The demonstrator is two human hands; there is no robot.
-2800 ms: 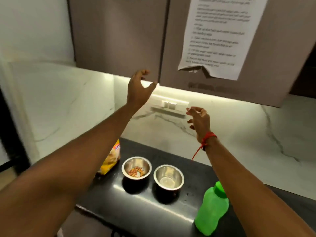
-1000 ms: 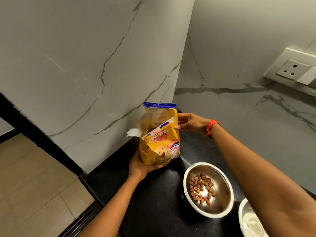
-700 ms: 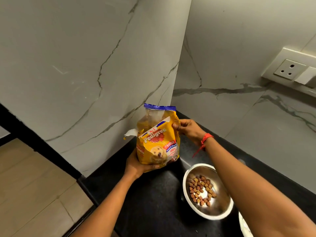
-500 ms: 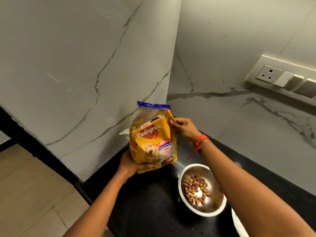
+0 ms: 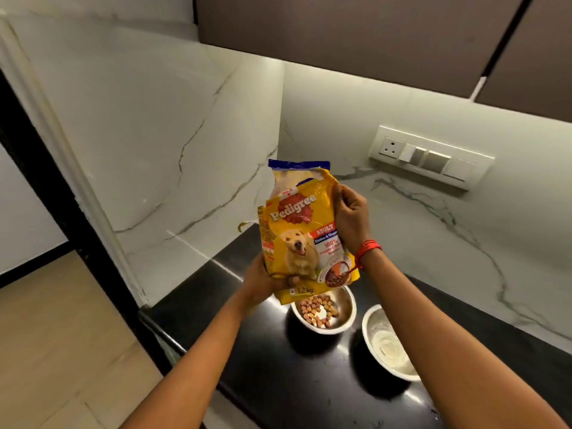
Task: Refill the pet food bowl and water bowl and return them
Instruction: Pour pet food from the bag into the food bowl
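Note:
A yellow pet food bag with a dog picture is held upright above the black counter. My left hand grips its bottom edge from below. My right hand pinches its upper right side near the torn top. Just under the bag stands a steel food bowl with a small heap of kibble. To its right sits a second steel bowl, partly hidden by my right forearm, with only a pale glint inside.
Marble walls meet in a corner behind the bag. A switch and socket panel is on the back wall, under brown wall cabinets. The counter's left edge drops to a tiled floor.
Both hands have lifted the bag off the counter and brought it right, over the food bowl. The view has pulled back, showing the second bowl and the cabinets.

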